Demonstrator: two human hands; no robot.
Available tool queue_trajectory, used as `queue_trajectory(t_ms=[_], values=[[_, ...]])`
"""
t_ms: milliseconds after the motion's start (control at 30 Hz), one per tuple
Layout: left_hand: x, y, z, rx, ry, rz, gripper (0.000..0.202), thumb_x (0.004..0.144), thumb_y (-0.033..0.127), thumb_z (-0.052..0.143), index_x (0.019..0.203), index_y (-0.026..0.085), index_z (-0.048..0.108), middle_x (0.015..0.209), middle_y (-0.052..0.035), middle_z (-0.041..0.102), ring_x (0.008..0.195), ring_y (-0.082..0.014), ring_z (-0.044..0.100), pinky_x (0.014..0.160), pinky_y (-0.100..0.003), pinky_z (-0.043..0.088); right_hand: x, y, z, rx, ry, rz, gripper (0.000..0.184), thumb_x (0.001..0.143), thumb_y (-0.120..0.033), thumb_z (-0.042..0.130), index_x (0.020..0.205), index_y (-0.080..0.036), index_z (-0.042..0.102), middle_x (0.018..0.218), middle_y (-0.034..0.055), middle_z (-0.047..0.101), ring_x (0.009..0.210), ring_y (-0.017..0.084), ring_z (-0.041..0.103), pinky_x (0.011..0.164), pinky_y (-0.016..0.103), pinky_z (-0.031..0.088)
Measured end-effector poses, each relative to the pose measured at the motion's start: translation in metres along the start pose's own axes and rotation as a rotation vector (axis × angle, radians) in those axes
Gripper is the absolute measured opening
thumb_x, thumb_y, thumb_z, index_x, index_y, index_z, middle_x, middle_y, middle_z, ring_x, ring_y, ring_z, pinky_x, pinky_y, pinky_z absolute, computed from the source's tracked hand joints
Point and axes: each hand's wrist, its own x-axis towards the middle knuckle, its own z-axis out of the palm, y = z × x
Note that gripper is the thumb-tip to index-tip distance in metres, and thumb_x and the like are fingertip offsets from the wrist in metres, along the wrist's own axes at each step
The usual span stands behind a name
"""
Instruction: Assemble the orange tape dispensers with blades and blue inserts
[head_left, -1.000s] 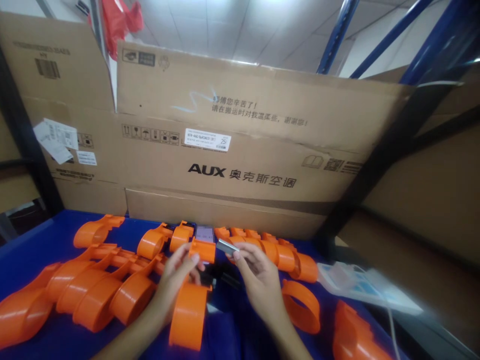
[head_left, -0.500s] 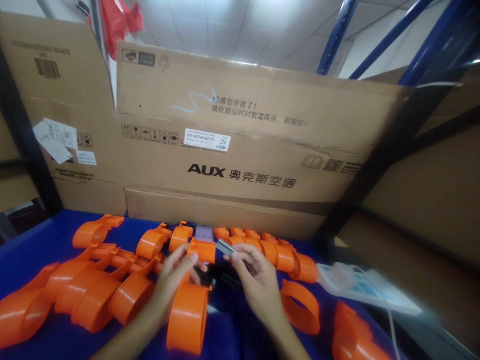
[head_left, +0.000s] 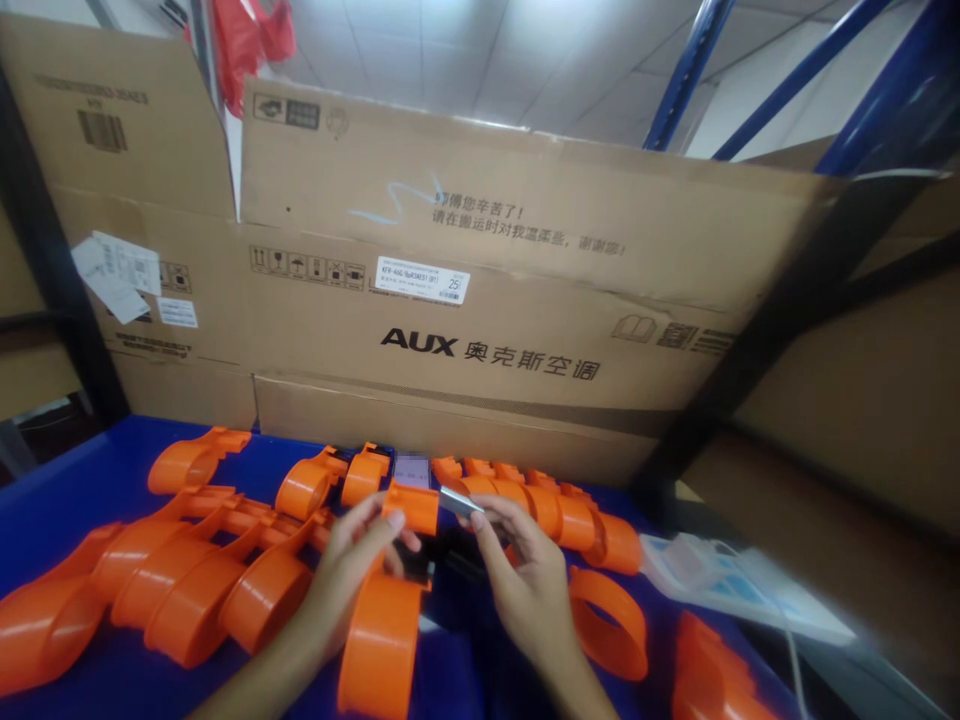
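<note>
My left hand (head_left: 360, 545) is closed on an orange plastic part (head_left: 411, 508), its thumb and fingers pinching the near side. My right hand (head_left: 525, 565) pinches a short grey metal strip (head_left: 459, 503) between thumb and fingers. The strip's left end is right at the orange part's right edge; whether they touch I cannot tell. Below my left hand is a large orange ring (head_left: 381, 640), with a small dark piece by its top. Whether this ring belongs to the held part is hidden by the fingers.
More orange ringed parts lie in a row at the left (head_left: 191, 600) and another at the back right (head_left: 574, 520). A loose orange ring (head_left: 609, 622) lies beside my right forearm. A white-and-blue tray (head_left: 757, 590) with a cable is on the right. A cardboard wall (head_left: 487, 410) stands behind.
The view has shifted slightly, so most things appear a little further right. The metal strip has tilted slightly and remains close to the orange part. Both hands keep their holds.
</note>
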Motion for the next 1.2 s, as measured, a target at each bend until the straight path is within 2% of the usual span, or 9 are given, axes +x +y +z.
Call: queue_trajectory(t_ms=[267, 400, 567, 700, 933, 1067, 1200], values=[[-0.003, 0.008, 0.002, 0.026, 0.000, 0.035, 0.034, 0.082, 0.048, 0.072, 0.092, 0.016, 0.066, 0.077, -0.0053, 0.073, 0.053, -0.0105, 0.057, 0.050, -0.019, 0.043, -0.001, -0.005, -0.003, -0.112, 0.020, -0.062, 0.017, 0.095, -0.032, 0.062, 0.106, -0.023, 0.071, 0.088, 0.0034, 0.073, 0.074, 0.020, 0.068, 0.070, 0.030, 0.053], [-0.003, 0.012, 0.001, 0.078, 0.011, 0.047, 0.036, 0.081, 0.049, 0.072, 0.095, 0.016, 0.070, 0.070, -0.0040, 0.071, 0.052, -0.0111, 0.056, 0.050, -0.019, 0.042, 0.000, -0.005, -0.003, -0.103, -0.007, -0.030, 0.020, 0.094, -0.036, 0.062, 0.106, -0.022, 0.071, 0.085, 0.0042, 0.073, 0.072, 0.021, 0.067, 0.069, 0.031, 0.053], [-0.002, 0.014, -0.001, 0.099, 0.023, 0.006, 0.030, 0.084, 0.047, 0.068, 0.085, 0.017, 0.071, 0.070, -0.0035, 0.072, 0.049, -0.0095, 0.054, 0.051, -0.020, 0.039, 0.000, -0.005, -0.004, -0.041, -0.053, 0.018, 0.024, 0.095, -0.038, 0.061, 0.109, -0.021, 0.070, 0.082, 0.0045, 0.072, 0.073, 0.022, 0.069, 0.069, 0.031, 0.055], [-0.002, 0.015, 0.000, 0.116, 0.005, -0.017, 0.035, 0.080, 0.048, 0.072, 0.093, 0.016, 0.072, 0.070, -0.0037, 0.072, 0.047, -0.0082, 0.051, 0.049, -0.019, 0.035, 0.000, -0.005, -0.005, -0.076, -0.048, 0.031, 0.022, 0.094, -0.037, 0.063, 0.107, -0.021, 0.071, 0.084, 0.0047, 0.072, 0.072, 0.021, 0.068, 0.069, 0.031, 0.054], [-0.002, 0.013, 0.001, 0.093, -0.034, 0.011, 0.034, 0.080, 0.049, 0.072, 0.089, 0.016, 0.069, 0.070, -0.0039, 0.071, 0.050, -0.0107, 0.054, 0.050, -0.020, 0.039, -0.002, -0.002, 0.000, 0.086, -0.100, 0.105, 0.025, 0.095, -0.038, 0.063, 0.113, -0.021, 0.068, 0.089, 0.0054, 0.076, 0.078, 0.022, 0.071, 0.069, 0.030, 0.056], [0.001, 0.009, -0.003, 0.118, -0.073, -0.036, 0.035, 0.081, 0.050, 0.071, 0.093, 0.016, 0.070, 0.070, -0.0039, 0.071, 0.050, -0.0113, 0.055, 0.049, -0.021, 0.038, -0.002, 0.000, 0.001, 0.075, -0.072, 0.100, 0.025, 0.094, -0.039, 0.065, 0.110, -0.021, 0.068, 0.089, 0.0057, 0.077, 0.080, 0.023, 0.072, 0.069, 0.030, 0.057], [0.003, 0.011, -0.006, 0.167, -0.115, -0.027, 0.035, 0.082, 0.049, 0.071, 0.093, 0.016, 0.071, 0.071, -0.0044, 0.072, 0.050, -0.0116, 0.054, 0.051, -0.022, 0.038, -0.003, 0.001, 0.002, 0.051, -0.074, 0.071, 0.026, 0.094, -0.040, 0.064, 0.111, -0.021, 0.069, 0.091, 0.0062, 0.078, 0.080, 0.023, 0.074, 0.073, 0.032, 0.059]])
